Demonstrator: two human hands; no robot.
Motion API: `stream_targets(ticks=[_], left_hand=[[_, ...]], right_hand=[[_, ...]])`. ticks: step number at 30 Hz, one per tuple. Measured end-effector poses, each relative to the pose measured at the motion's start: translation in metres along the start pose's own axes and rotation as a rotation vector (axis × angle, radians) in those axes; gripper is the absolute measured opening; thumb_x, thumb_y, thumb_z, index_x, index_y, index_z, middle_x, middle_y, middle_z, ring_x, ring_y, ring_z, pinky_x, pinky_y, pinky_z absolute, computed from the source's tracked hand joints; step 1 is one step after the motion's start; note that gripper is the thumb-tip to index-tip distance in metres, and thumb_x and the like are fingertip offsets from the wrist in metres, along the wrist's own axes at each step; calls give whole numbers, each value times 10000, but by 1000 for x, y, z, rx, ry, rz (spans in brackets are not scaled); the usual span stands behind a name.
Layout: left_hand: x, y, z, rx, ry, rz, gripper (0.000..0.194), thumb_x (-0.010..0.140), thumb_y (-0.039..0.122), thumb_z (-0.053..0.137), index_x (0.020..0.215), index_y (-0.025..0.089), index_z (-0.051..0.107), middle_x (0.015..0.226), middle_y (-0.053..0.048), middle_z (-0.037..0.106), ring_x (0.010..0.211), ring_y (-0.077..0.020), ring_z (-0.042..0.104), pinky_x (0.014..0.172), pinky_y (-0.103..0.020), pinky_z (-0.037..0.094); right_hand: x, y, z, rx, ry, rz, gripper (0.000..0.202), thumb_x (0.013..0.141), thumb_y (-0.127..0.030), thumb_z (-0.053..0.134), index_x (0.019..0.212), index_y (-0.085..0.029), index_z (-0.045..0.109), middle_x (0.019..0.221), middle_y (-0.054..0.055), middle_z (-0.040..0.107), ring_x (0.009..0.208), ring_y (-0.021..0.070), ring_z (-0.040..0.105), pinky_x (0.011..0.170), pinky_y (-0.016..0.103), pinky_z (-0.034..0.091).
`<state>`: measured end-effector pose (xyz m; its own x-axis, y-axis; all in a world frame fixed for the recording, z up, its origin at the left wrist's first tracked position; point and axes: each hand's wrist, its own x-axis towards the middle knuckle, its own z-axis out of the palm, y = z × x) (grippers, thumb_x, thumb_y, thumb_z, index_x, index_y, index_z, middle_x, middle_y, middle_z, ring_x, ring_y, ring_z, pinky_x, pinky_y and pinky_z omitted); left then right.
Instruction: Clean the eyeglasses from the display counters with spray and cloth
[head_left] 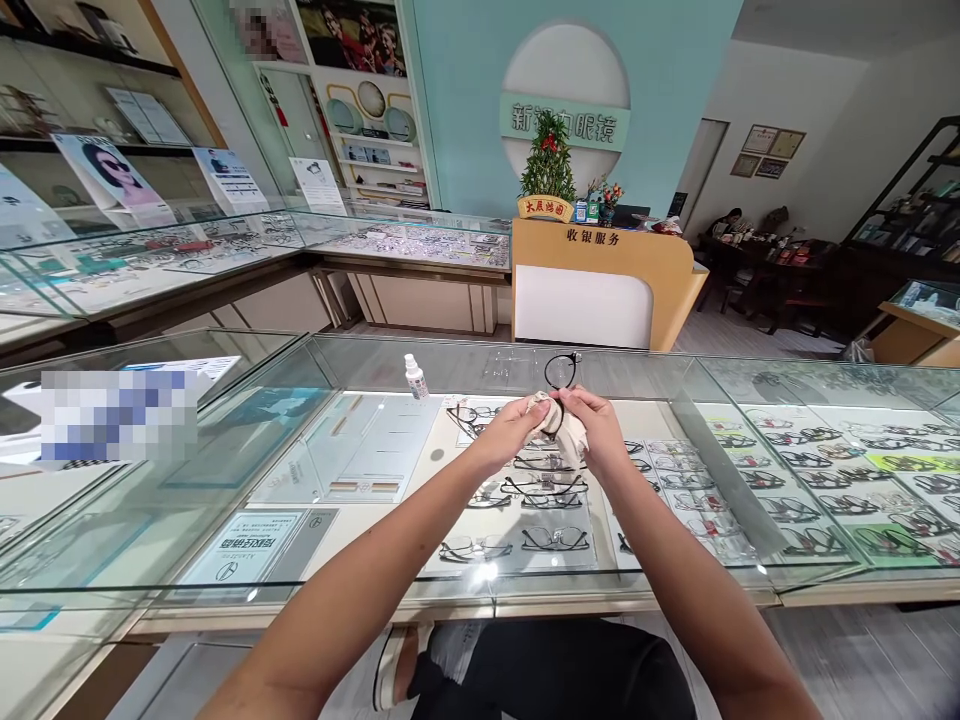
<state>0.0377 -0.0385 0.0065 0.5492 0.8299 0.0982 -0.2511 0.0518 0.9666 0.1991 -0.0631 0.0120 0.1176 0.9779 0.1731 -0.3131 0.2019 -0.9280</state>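
Observation:
Above the glass counter, a pair of black-rimmed eyeglasses (561,371) is held between my two hands, one round lens pointing up and away. A cream cloth (573,438) is bunched around the lower lens and hangs below my fingers. My left hand (517,425) is closed, pinching the cloth over that lens. My right hand (598,418) is closed too, with thumb and fingers gripping the frame near its middle beside the cloth. Parts of the frame are hidden by the cloth and fingers. A small white bottle (415,377) stands upright on the counter, left of the eyeglasses.
Under the glass top (390,582) lie rows of eyeglasses (555,540) and printed cards (244,550). White display boards (112,410) stand at the left. Beyond are more showcases (427,242) and a wooden cashier desk (600,250) with a plant. A person (726,222) sits far right.

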Motion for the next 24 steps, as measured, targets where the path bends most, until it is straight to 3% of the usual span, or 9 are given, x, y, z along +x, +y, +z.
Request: stream_targets(ticks=[5,11,17,20,24], left_hand=[[3,-2,-9,-15,-174,-21,636,788,552,876,1252,155,699,1090,-92,721,975,-207,631,888,-303,455],[8,-13,-7,55,-26,69,656,797,576,858,1253,142,673,1013,-65,714,895,-187,609,859,-304,455],[8,-14,-3,99,68,141,577,878,664,734,1127,145,701,863,-15,649,797,-150,554,780,-270,437],[8,-11,-5,110,67,149,586,880,694,712,1093,149,715,863,-20,647,817,-154,555,798,-273,438],[7,-4,-9,106,-40,102,562,868,633,758,1165,158,709,998,-61,699,920,-186,599,866,-295,451]], right_hand=[[3,5,-2,65,0,37,301,720,-508,908,812,-225,865,828,8,614,784,161,548,712,304,415],[3,10,-1,26,-17,20,308,736,-522,887,831,-229,860,825,6,646,792,160,515,751,311,399],[2,7,0,-11,-72,-35,273,758,-513,875,776,-244,830,810,1,657,802,165,520,818,326,426],[3,4,-2,-13,-70,-29,284,747,-520,884,771,-243,827,828,8,666,823,176,545,824,330,442],[5,3,-5,-7,-28,-19,300,743,-530,888,815,-242,848,865,19,671,860,185,574,806,324,457]])
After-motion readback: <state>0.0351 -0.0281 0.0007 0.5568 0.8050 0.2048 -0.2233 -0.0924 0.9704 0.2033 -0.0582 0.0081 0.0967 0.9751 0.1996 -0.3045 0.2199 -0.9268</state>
